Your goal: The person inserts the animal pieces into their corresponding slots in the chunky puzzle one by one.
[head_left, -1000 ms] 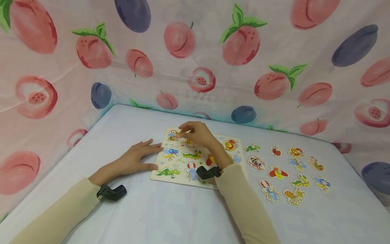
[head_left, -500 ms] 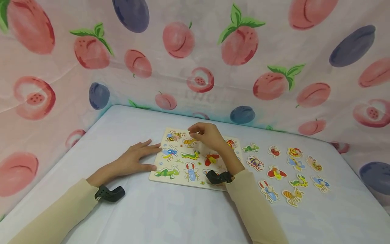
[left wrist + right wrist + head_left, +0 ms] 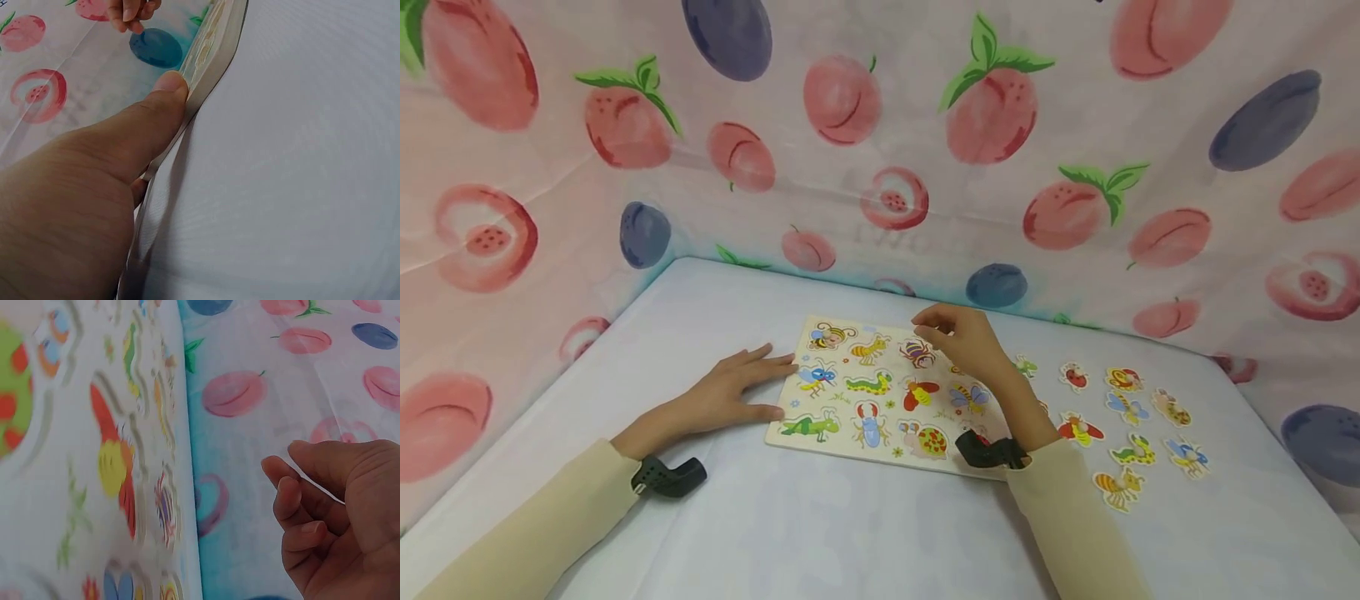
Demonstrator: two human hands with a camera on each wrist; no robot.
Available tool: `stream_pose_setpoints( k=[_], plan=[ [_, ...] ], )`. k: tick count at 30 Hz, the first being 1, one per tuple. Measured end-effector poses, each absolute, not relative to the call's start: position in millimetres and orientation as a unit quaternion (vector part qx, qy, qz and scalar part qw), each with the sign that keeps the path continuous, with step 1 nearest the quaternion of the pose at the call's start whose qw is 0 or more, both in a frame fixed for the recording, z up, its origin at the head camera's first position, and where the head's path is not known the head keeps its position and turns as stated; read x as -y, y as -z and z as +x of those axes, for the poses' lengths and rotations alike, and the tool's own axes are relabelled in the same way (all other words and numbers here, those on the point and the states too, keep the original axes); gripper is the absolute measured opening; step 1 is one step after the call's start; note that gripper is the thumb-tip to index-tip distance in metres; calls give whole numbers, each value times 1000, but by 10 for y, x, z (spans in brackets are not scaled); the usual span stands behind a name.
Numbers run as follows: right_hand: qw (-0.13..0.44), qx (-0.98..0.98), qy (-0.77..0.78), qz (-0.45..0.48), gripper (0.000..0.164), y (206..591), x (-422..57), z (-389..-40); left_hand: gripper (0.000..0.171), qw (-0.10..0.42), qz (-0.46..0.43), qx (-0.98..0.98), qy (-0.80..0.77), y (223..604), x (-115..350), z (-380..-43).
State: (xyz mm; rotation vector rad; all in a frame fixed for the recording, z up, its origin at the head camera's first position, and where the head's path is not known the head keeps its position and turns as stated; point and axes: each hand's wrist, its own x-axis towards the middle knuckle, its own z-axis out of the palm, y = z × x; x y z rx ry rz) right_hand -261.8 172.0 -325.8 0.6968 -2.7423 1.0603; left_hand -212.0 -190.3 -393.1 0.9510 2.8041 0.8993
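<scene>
A tan sleeve (image 3: 542,525) is cut off at the bottom. The left grip (image 3: 737,390) is loose, fingers straight, thumb touching the edge of the pale board (image 3: 845,442), which lies flat on the white worktop (image 3: 775,533). The board has bright bugs in sunken shapes; some look blurry up close. The right grip (image 3: 966,337), loosely bent and free, hangs over the far right part. Its arm and black wrist camera (image 3: 992,450) hide some bugs. Loose bug pieces (image 3: 1133,450) lie further right, some half covered.
</scene>
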Motion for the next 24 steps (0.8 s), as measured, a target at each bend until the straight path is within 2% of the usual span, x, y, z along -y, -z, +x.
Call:
stream_pose_setpoints(
  k=[24],
  plan=[
    [83, 942, -272, 179, 13, 3229, -2641, -2114, 69, 23, 309, -906, -288, 3924, 1898, -2121]
  ],
)
